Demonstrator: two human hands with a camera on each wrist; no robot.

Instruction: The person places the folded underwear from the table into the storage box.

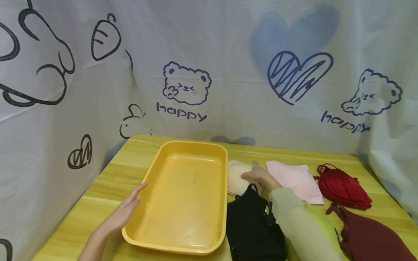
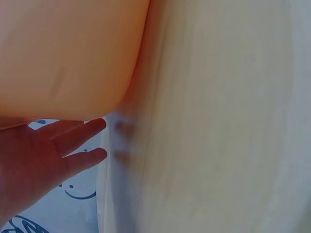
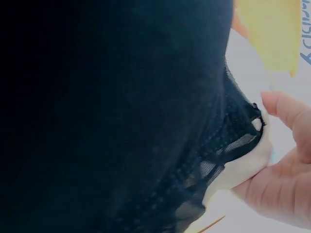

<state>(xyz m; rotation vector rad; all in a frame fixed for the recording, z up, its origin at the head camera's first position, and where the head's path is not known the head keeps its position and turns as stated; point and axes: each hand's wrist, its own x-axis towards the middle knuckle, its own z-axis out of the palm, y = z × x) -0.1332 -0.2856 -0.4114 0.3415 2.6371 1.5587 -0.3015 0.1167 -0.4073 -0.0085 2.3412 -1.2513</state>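
A yellow plastic tray lies at the middle of the table. My left hand rests against its left side with straight fingers; in the left wrist view the fingertips lie at the tray's outer wall. My right hand is over a cream folded garment beside the tray's right edge. The right wrist view shows its thumb and fingers apart at the edge of this garment, touching it. Nearer to me lies a black folded garment with mesh trim and a strap, partly in front of the cream one.
To the right lie a pink folded garment, a bright red one with straps and a maroon one with straps. A lime green garment is partly under the right sleeve. White sheets printed with drawings stand behind the wooden table.
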